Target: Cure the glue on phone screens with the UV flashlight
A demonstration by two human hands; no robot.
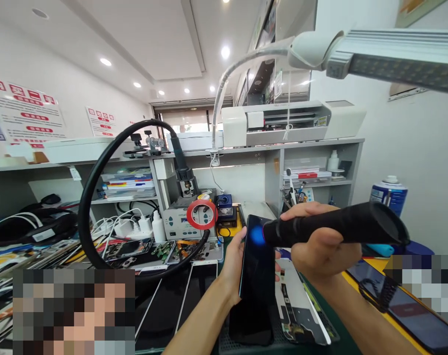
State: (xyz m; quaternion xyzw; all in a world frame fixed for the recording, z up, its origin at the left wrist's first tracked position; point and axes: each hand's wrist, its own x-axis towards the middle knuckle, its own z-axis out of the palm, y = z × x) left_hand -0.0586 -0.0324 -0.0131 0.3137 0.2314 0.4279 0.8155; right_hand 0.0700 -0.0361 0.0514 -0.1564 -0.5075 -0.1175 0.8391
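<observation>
My left hand (234,264) grips a black smartphone (258,271) upright by its edges, with fingertips showing at its right side. Wrapped around a black flashlight (320,226) is my right hand (320,249). The flashlight's head points left at the phone, close to its upper part, and throws a blue spot on the dark screen. Below the phone, a dark panel (250,323) lies on a dark perforated mat (279,347). A detached phone screen (305,315) with a flex cable lies beside it, under my right forearm.
A black hose (84,197) from a hot-air station (175,224) arches on the left, near red tape (189,217). Phone screens (168,301) lie left of my forearm. At right are another phone (423,305) and a spray can (390,192). A lamp (401,64) hangs overhead.
</observation>
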